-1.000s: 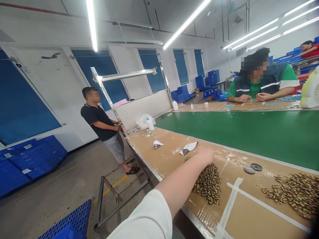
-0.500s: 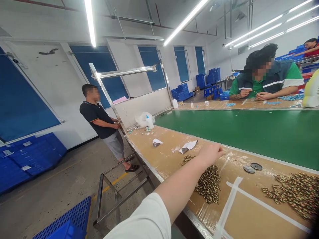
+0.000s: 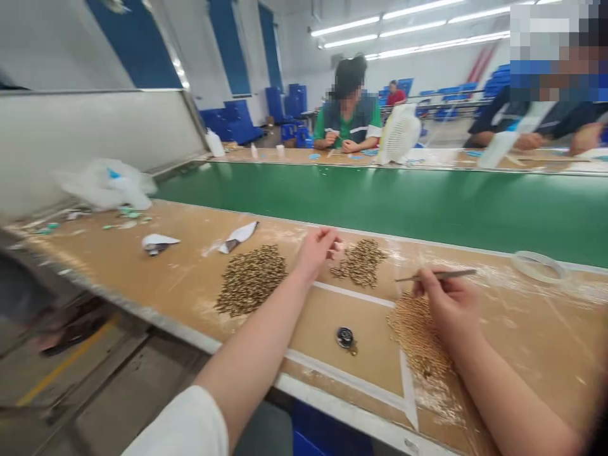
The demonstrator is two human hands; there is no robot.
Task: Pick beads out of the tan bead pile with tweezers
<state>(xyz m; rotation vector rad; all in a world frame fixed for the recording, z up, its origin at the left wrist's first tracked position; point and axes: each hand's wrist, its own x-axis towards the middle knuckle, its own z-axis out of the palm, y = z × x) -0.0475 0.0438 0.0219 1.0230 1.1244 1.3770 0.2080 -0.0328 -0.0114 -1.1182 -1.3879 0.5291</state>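
Observation:
My left hand (image 3: 319, 252) hovers over the table between two heaps of small brass-coloured pieces, its fingertips drawn together. Whatever they may hold is too small to make out. The larger brass heap (image 3: 251, 278) lies left of that wrist, the smaller heap (image 3: 363, 263) just right of the fingers. My right hand (image 3: 449, 304) grips slim dark tweezers (image 3: 458, 274), tip pointing left. Below it spreads a pile of tiny light golden pieces (image 3: 418, 332), partly covered by the hand. In a taped rectangle sits a small round black object (image 3: 344, 337) with a brass-coloured piece (image 3: 353, 349) beside it.
Beyond the brown table (image 3: 190, 285) runs a green belt (image 3: 380, 196). A tape roll (image 3: 540, 266) lies at right, folded paper pieces (image 3: 240, 237) at left. A plastic bag (image 3: 97, 183) and bottle stand far left. Co-workers (image 3: 349, 114) sit across, near a fan (image 3: 399, 134).
The view has swung right and down. My right hand with the tweezers, the golden pile and the tape roll now show. The standing person at left has mostly left the view.

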